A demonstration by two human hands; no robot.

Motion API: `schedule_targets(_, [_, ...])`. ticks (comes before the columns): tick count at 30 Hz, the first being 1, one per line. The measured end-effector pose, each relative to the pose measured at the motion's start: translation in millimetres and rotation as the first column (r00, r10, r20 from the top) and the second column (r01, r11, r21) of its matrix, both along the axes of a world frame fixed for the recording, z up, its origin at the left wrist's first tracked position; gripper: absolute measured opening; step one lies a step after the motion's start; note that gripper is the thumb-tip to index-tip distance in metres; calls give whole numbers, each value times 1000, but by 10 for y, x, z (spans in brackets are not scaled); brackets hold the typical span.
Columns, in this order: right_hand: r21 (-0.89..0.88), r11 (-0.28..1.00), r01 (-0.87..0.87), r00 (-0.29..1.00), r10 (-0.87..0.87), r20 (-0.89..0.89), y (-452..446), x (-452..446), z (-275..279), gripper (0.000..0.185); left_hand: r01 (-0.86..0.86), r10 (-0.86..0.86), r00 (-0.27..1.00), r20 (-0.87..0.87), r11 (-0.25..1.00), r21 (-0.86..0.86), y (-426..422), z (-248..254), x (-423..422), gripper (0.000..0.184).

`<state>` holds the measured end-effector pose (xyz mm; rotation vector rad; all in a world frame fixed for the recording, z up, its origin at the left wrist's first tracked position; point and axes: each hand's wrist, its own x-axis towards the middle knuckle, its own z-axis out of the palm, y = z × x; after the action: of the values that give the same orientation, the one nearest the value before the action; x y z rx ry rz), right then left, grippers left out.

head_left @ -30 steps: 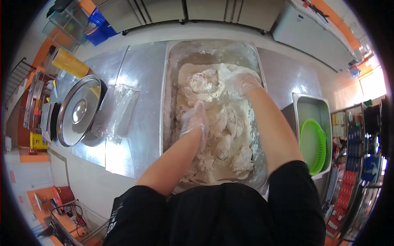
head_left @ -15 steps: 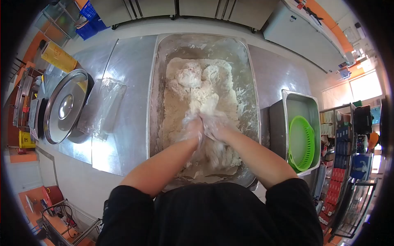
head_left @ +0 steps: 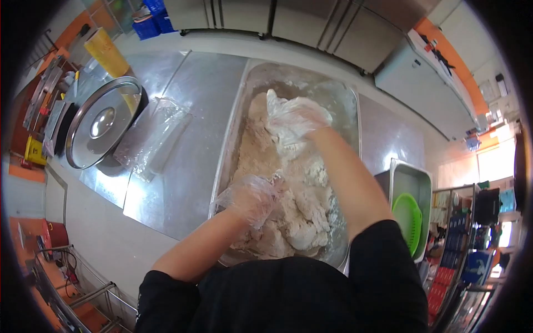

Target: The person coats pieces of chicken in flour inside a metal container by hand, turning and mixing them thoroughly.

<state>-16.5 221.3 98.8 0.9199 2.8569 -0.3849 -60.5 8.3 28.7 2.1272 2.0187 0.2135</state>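
A deep metal tray (head_left: 356, 111) holds loose flour (head_left: 252, 150) and several flour-coated pieces (head_left: 302, 225), heaped mostly in its near half. My left hand (head_left: 252, 197), in a clear plastic glove, is over the tray's left side, its fingertips at the edge of the heap; what they hold, if anything, is too small to tell. Farther up the tray, my right hand (head_left: 297, 117), also in a clear glove, reaches over the flour with its palm down. Its fingers are spread somewhat, and pale coated pieces show just below it.
Left of the tray lie clear plastic bags (head_left: 155, 139), a round steel lid (head_left: 102, 123) and a yellow roll (head_left: 106, 53). On the right stands a metal pan (head_left: 425, 216) with a green basket (head_left: 407, 222). Steel cabinets (head_left: 311, 22) stand beyond the table.
My hands were together at mid-tray and are now apart, the right farther up, the left lower left. Coated pieces from the far end now lie nearer my body. The camera view has turned.
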Motion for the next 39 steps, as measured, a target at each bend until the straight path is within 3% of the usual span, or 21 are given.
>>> schedule_targets(2, [400, 915, -39, 943, 166, -288, 75, -109, -929, 34, -63, 47, 994, -104, 986, -157, 114, 179, -145, 25])
schedule_targets(4, [425, 896, -126, 921, 265, -285, -17, -178, -1190, 38, -140, 145, 988, -44, 985, 101, 122, 313, -256, 25])
schedule_targets(7, [34, 957, -287, 957, 288, -25, -281, 34, -941, 37, -287, 251, 958, 138, 845, 451, 183, 477, -324, 32])
schedule_targets(8, [10, 955, -297, 955, 297, -21, -392, 205, -830, 37, -470, 303, 834, 462, 827, 307, 230, 548, -326, 29])
schedule_targets(10, [-36, 948, -317, 948, 317, -17, -640, 494, -495, 36, -640, 396, 292, 871, 757, -130, 291, 631, -289, 24])
schedule_targets(13, [-140, 968, -206, 959, 229, 169, -561, 617, -208, 24, -584, 258, -161, 953, 754, -303, 293, 445, -398, 24])
schedule_targets(14, [-213, 960, -181, 960, 220, 174, -465, 716, -202, 24, -592, 237, -155, 959, 755, -282, 293, 422, -392, 23])
schedule_targets(17, [173, 899, -402, 898, 424, -115, -373, 904, -314, 25, -605, 192, -134, 972, 761, -233, 296, 417, -361, 23])
schedule_targets(19, [50, 953, -297, 947, 288, 141, -418, 805, 1, 25, -595, 205, -122, 971, 768, -237, 285, 424, -345, 22])
schedule_targets(22, [-8, 995, -102, 993, 101, -57, -259, 680, 25, 29, -601, 197, -92, 976, 770, -212, 314, 293, -342, 20])
schedule_targets(24, [160, 975, -156, 984, 168, -67, -63, 544, 49, 27, -546, 338, -32, 941, 783, -299, 303, 380, -355, 21])
schedule_targets(25, [319, 902, -292, 956, 270, 113, 13, 430, 145, 25, -518, 407, -1, 913, 781, -348, 300, 423, -358, 21])
schedule_targets(27, [327, 893, -309, 943, 242, 231, 153, 229, 63, 24, -558, 451, 458, 766, 817, -147, 284, 464, -352, 21])
schedule_targets(29, [75, 997, -25, 992, 16, 122, 262, 78, -339, 30, -502, 414, 769, 487, 863, 57, 298, 390, -390, 21])
schedule_targets(31, [52, 955, -291, 952, 284, 109, 146, 119, -656, 28, -367, 327, 925, 191, 898, 240, 348, 194, -461, 21])
schedule_targets(32, [73, 924, -376, 926, 372, 63, 48, 129, -736, 28, -526, 285, 601, 747, 845, 100, 375, 190, -474, 23])
schedule_targets(33, [142, 919, -367, 924, 378, -59, -149, 179, -861, 28, -568, 156, 12, 988, 814, -122, 383, 194, -472, 25])
schedule_targets(34, [204, 915, -349, 906, 384, -176, -411, 238, -942, 29, -469, -9, -592, 806, 817, -336, 384, 200, -464, 28])
schedule_targets(35, [264, 909, -323, 873, 394, -287, -629, 298, -1003, 29, -476, 6, -569, 822, 813, -335, 396, 214, -465, 28])
schedule_targets(38, [-167, 936, -311, 923, 255, -288, -776, 525, -906, 26, -499, 60, -510, 858, 792, -352, 408, 240, -472, 28])
schedule_targets(39, [-402, 876, -267, 958, 197, -207, -809, 581, -783, 26, -585, 198, -134, 971, 775, -239, 412, 203, -496, 28])
